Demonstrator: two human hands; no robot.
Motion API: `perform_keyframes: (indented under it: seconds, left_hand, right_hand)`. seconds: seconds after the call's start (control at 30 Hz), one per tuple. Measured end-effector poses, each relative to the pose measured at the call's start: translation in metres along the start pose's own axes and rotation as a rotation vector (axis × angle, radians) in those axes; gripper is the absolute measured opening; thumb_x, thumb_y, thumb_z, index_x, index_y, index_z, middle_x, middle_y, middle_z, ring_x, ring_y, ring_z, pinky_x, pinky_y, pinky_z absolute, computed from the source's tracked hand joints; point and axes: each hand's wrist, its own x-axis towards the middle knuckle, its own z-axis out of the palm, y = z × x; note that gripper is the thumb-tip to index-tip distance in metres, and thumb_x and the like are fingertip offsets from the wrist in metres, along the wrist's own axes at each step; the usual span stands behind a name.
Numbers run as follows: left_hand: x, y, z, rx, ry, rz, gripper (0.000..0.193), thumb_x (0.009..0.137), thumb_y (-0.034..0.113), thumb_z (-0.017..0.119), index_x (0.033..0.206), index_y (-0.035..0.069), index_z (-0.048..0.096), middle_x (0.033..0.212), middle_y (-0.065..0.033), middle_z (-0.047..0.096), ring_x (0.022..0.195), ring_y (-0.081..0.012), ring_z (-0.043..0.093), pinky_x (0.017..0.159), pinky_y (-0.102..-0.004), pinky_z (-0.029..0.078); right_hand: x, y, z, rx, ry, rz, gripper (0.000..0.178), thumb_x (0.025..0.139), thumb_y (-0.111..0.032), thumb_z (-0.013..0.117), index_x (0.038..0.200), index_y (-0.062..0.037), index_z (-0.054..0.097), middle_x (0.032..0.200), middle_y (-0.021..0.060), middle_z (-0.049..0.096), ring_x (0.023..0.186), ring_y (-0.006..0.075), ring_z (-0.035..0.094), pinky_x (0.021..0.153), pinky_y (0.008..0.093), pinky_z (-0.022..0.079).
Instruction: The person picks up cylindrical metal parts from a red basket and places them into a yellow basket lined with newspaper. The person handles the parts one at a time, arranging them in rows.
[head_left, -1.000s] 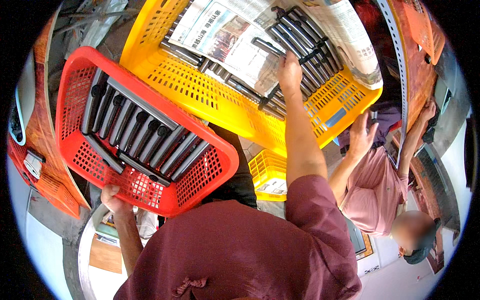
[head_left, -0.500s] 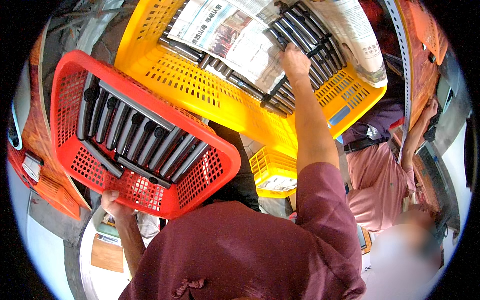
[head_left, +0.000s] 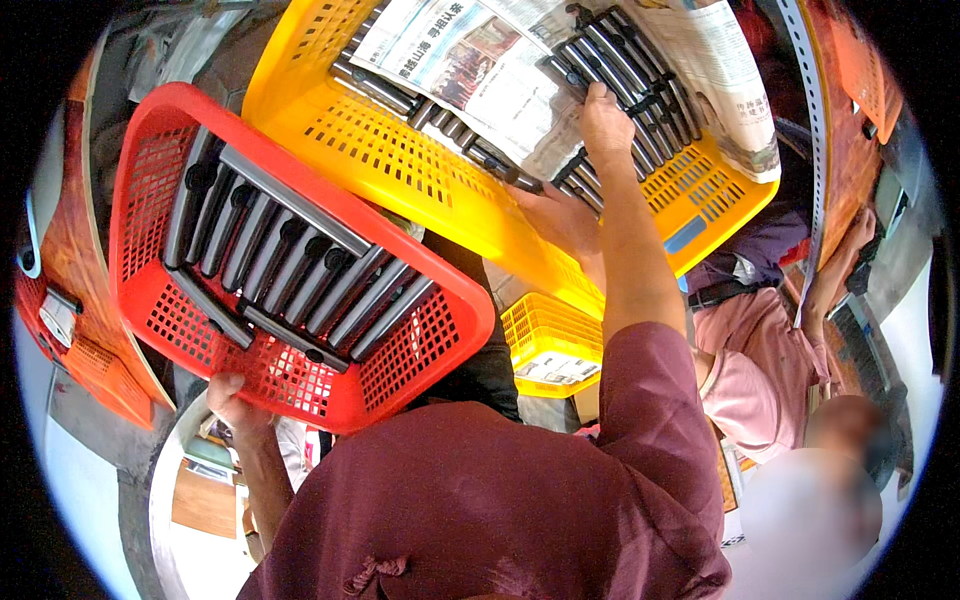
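Observation:
My left hand grips the lower rim of a red plastic basket, which tilts so its inside shows. In it lie several dark grey and black rod-shaped parts in a row, with round black knobs on some. My right hand is closed over similar dark rods inside a big yellow basket; its fingertips are partly hidden, so what they hold cannot be made out. Newspaper sheets lie over part of those rods. Another person's hand is at the yellow basket's near side, under my right forearm.
A second yellow basket sits lower, behind the large one. At the right is a person in pink trousers, next to a perforated metal upright. Orange baskets and a wooden board are at the left.
Both baskets have shifted slightly right in view, and the red one a little up. The other person's hand has appeared under my forearm. My hands keep their places on the baskets' contents and rim.

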Motion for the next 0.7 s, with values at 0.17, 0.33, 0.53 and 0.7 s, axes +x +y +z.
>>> perform_keyframes:
  seconds: [0.17,0.33,0.53,0.7]
  left_hand:
    - [-0.003,-0.006,-0.005,-0.035,0.021,0.002,0.07,0.062,0.013,0.054,0.128,-0.004,0.043,0.119,-0.018,0.056,0.109,-0.0351,0.055,0.099,-0.0482,0.043]
    - [0.002,-0.014,0.003,-0.011,0.147,0.043,0.069,0.06,0.013,0.056,0.125,-0.002,0.043,0.111,-0.0204,0.057,0.105,-0.0394,0.056,0.096,-0.052,0.046]
    - [0.0,-0.007,0.036,-0.128,-0.041,0.114,0.075,0.057,0.005,0.049,0.131,-0.002,0.041,0.121,-0.0183,0.056,0.11,-0.0341,0.057,0.099,-0.0476,0.046]
    - [-0.007,-0.007,0.015,-0.043,0.001,0.135,0.067,0.057,0.0,0.048,0.124,-0.004,0.047,0.11,-0.0148,0.061,0.097,-0.0267,0.063,0.089,-0.0393,0.052]
  right_hand:
    - [0.002,0.003,0.007,-0.028,0.007,-0.008,0.032,0.09,-0.029,0.054,0.104,-0.0047,0.039,0.096,0.0202,0.063,0.081,0.0399,0.066,0.066,0.0483,0.055]
    - [-0.008,0.012,0.0,0.039,0.036,-0.007,0.045,0.088,-0.04,0.057,0.108,-0.0031,0.042,0.096,0.0275,0.064,0.085,0.0439,0.064,0.071,0.051,0.052]
    - [-0.051,-0.066,-0.105,0.919,0.57,-0.068,0.028,0.09,-0.021,0.064,0.102,0.0029,0.055,0.081,0.0064,0.058,0.069,0.0135,0.054,0.064,0.0271,0.047]
    - [-0.158,-0.184,-0.21,0.867,0.539,-0.628,0.012,0.091,-0.003,0.058,0.103,0.0014,0.057,0.095,0.008,0.062,0.081,0.0133,0.058,0.071,0.0265,0.05]
